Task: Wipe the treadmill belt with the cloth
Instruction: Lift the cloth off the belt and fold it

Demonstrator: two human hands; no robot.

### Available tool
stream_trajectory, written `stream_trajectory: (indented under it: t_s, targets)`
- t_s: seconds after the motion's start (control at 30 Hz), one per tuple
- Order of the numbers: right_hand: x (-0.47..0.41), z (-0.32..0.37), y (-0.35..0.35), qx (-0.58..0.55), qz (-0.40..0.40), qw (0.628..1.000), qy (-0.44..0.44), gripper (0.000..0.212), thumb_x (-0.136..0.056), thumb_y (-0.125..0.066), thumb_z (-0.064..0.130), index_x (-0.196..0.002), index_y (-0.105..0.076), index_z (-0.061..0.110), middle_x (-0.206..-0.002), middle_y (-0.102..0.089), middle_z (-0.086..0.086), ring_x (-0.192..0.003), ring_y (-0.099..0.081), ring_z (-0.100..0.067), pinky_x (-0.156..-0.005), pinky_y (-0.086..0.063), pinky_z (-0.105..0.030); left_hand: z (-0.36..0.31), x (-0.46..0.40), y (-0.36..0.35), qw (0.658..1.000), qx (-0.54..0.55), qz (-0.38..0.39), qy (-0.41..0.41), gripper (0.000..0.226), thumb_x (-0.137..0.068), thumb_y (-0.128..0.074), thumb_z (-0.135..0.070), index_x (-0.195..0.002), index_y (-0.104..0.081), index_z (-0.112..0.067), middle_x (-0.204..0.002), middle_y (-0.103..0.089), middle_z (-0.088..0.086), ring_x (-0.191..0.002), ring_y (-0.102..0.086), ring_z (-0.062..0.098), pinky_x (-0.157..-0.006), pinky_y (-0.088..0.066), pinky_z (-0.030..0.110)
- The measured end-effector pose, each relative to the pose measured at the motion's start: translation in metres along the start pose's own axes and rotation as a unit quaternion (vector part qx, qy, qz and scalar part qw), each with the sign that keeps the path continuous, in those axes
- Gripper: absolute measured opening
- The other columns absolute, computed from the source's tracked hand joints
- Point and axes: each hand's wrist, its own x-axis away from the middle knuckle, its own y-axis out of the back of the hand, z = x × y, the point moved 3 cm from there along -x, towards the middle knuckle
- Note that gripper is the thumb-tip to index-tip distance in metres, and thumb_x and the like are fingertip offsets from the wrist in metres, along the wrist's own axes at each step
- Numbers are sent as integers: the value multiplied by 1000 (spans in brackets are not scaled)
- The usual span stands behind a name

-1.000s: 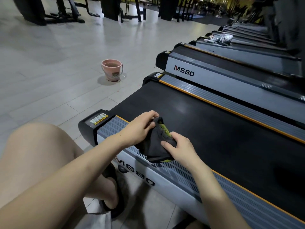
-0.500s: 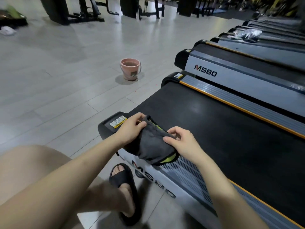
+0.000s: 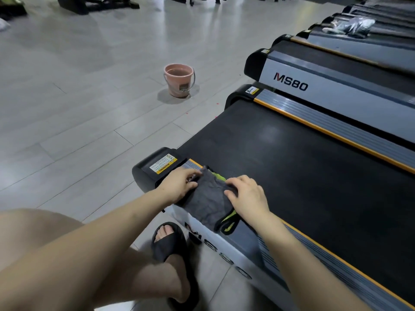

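A dark grey cloth (image 3: 207, 202) with a lime-green underside lies folded flat on the near side rail of the treadmill, close to its rear corner. My left hand (image 3: 179, 184) grips the cloth's left edge. My right hand (image 3: 248, 197) presses down on its right side, fingers curled over the edge. The black treadmill belt (image 3: 292, 171) stretches away just beyond the cloth, bordered by orange trim and grey ribbed rails.
A pink bucket (image 3: 179, 80) stands on the grey tiled floor to the left of the belt's end. More treadmills (image 3: 336, 79) line up on the right. My bare leg and a foot in a black slipper (image 3: 170, 245) are beside the near rail.
The cloth has gone from bunched up between both hands to spread flat on the side rail. Both hands have lowered onto it, and the view has shifted left.
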Motion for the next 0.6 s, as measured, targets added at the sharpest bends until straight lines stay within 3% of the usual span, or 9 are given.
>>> stream_trajectory:
  t_s: [0.13,0.23,0.4,0.47,0.6]
  targets:
    - [7,-3,-3,44,17,999,10,30,-94,-58,44,-122,-66,37,-115,-58,10,-109,-52,-21,-91,-43,-38,-10,-7,-11,989,-137,19,-59,44,-102,-54,-38,-145,-50,-39,-138,-51,-5,-127,-46,22,-102,-44,42]
    - [12,-11,-2,46,14,999,-11,32,-94,-58,46,-122,-68,36,-112,-59,9,-109,-53,-21,-89,-42,-39,-14,-9,-17,984,-165,38,-61,45,-104,-49,-39,-149,-45,-39,-150,-43,-9,-133,-41,25,-104,-43,43]
    - [14,-8,8,-2,-13,998,-62,29,-96,-57,38,-123,-62,32,-111,-65,5,-110,-56,-24,-91,-39,-42,-26,-18,-13,978,-188,5,-87,42,-103,-49,-37,-145,-48,-40,-137,-50,-4,-126,-46,25,-92,-47,40]
    - [12,-5,10,-2,-10,997,-81,26,-97,-55,31,-122,-59,32,-108,-67,7,-109,-57,-23,-92,-38,-41,-32,-25,-9,971,-212,-14,-108,42,-104,-47,-29,-144,-48,-41,-142,-49,-9,-124,-45,24,-89,-44,39]
    - [12,-2,9,-13,-10,998,-68,28,-90,-55,13,-111,-58,30,-102,-60,8,-103,-57,-20,-89,-38,-40,-40,-42,-1,959,-247,22,-135,44,-101,-40,-18,-135,-55,-42,-142,-54,-17,-125,-45,22,-90,-42,40]
